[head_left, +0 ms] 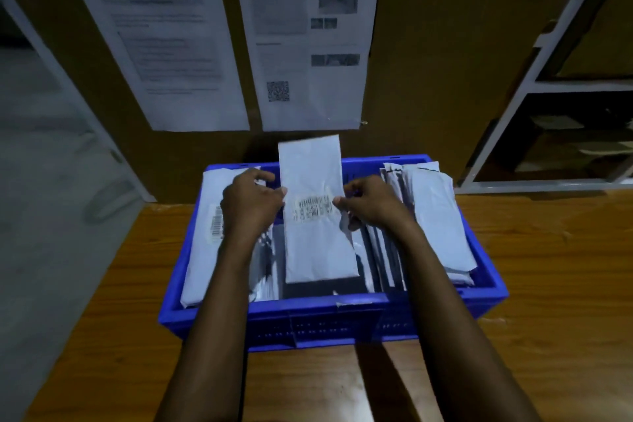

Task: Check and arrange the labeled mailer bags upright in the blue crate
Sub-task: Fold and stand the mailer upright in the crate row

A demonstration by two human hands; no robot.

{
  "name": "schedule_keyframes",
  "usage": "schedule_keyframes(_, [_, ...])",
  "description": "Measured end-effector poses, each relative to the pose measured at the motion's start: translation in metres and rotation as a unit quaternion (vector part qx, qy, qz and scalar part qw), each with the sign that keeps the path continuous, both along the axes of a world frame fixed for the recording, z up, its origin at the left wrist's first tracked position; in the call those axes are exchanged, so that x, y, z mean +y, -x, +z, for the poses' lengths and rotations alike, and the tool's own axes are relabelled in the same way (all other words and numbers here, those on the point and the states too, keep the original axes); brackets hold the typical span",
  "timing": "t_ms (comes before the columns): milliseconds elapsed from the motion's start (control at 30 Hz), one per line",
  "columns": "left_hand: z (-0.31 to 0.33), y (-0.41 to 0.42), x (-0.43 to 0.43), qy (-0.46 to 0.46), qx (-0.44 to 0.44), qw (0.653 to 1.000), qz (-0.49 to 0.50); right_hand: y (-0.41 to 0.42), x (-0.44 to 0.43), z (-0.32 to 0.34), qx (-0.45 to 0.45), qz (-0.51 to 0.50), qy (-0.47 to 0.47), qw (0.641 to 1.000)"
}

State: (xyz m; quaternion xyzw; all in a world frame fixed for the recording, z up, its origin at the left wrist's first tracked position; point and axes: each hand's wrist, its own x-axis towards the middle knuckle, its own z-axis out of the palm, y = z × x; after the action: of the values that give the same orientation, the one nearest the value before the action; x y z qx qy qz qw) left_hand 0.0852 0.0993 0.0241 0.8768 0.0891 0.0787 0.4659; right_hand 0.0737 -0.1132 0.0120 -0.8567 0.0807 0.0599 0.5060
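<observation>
Forearms (212,336) reach over the crate's (342,319) near wall; left hand (251,205) and right hand (368,204) pinch a mailer's (317,243) side edges. It stands upright mid-crate, long axis vertical, label toward the camera, in a gap between bag stacks (205,250). Crate sits on a wood table (548,267) against a papered cardboard wall (445,62).

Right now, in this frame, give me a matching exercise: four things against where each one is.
Things: 1 raised mailer bag; 2 blue crate; 3 QR-code sheet; 4 side-labelled bag.
Places: A on the wooden table; B at the crate's left end; C between left hand and right hand; D on the cardboard wall.
Pairs: 1-C, 2-A, 3-D, 4-B.
</observation>
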Motion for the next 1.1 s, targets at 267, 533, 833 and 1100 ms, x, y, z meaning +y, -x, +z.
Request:
schedule_keyframes(267, [-0.022,0.002,-0.003,0.099,0.055,0.992,-0.058,-0.047,0.041,-0.039,0.196,0.072,0.093,0.974])
schedule_keyframes(533, [-0.033,-0.003,-0.008,0.136,0.092,0.984,-0.075,-0.046,0.058,-0.077,0.285,0.132,0.113,0.943])
schedule_keyframes(833, [-0.046,-0.014,-0.019,0.122,0.130,0.979,-0.098,-0.050,0.056,-0.095,0.218,0.167,0.316,0.908])
schedule_keyframes(1100, [-0.061,-0.016,-0.023,0.113,0.175,0.973,-0.095,-0.046,0.053,-0.105,0.150,0.157,0.367,0.905])
